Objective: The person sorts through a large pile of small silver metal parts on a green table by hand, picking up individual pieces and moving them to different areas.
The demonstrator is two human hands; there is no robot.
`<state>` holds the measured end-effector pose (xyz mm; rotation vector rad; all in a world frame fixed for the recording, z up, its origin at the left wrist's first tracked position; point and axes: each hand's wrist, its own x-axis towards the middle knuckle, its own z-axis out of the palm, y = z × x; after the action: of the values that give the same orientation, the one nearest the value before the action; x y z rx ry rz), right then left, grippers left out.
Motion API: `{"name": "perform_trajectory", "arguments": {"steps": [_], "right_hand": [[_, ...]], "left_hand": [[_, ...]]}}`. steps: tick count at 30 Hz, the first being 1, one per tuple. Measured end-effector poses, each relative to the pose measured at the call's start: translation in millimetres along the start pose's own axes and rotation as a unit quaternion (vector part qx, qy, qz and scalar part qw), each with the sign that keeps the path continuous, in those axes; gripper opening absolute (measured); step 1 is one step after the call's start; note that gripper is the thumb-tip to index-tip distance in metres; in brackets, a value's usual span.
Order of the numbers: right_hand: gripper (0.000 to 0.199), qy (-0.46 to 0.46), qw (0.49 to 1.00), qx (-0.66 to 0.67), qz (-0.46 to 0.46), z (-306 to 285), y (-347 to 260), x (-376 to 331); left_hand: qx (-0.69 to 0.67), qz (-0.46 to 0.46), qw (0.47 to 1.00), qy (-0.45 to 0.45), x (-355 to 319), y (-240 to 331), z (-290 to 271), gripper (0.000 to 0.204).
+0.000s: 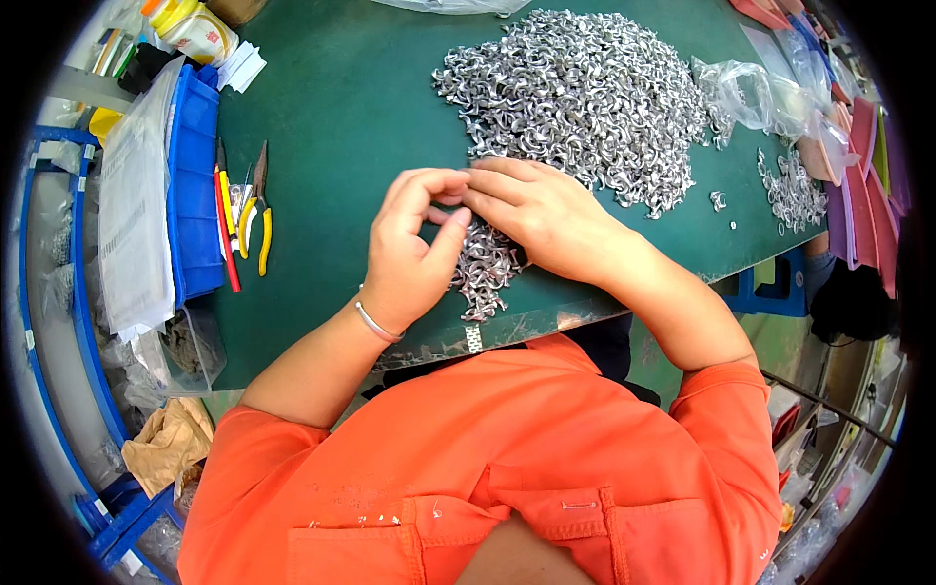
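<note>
My left hand (408, 234) has its fingers curled and its thumb bent toward them, with the tips meeting my right fingertips. Whatever may be between those left fingers is hidden. My right hand (541, 210) lies low with its fingers stretched out, partly over a small heap of curved silvery metal pieces (485, 273). That heap reaches to the near table edge, below both hands. Just beyond my hands rises a large pile of similar small metal pieces (595, 97).
Yellow-handled pliers (264, 219) and a red pen-like tool (226, 234) lie left, beside a blue bin (195, 185). At the right are a clear plastic bag (756, 93) and a smaller metal heap (792, 195). The green tabletop (331, 117) ends close to my body.
</note>
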<state>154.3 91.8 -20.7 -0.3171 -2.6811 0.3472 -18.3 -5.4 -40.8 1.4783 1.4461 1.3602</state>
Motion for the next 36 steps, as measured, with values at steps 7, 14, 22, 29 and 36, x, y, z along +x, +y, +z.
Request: {"name": "perform_trajectory", "arguments": {"steps": [7,14,22,29,36], "right_hand": [[0.033,0.048,0.992,0.045,0.111,-29.9,3.0,-56.7],[0.017,0.205,0.933,0.068,0.288,-22.1,-10.0,-75.5],[0.02,0.193,0.949,0.019,0.25,-5.5,-10.1,-72.1],[0.021,0.296,0.873,0.28,0.268,5.4,-34.6,-63.7],[0.034,0.312,0.892,0.279,0.172,23.3,-48.0,-46.1]], "left_hand": [[0.055,0.002,0.997,-0.045,1.3,11.1,3.0,0.026],[0.065,-0.002,0.997,-0.043,1.1,10.6,1.4,0.024],[0.056,-0.002,0.997,-0.052,1.1,8.2,0.9,0.022],[0.022,0.034,0.999,-0.021,-1.5,12.7,1.0,0.025],[-0.068,0.03,0.995,-0.062,-4.5,11.7,7.2,0.023]]}}
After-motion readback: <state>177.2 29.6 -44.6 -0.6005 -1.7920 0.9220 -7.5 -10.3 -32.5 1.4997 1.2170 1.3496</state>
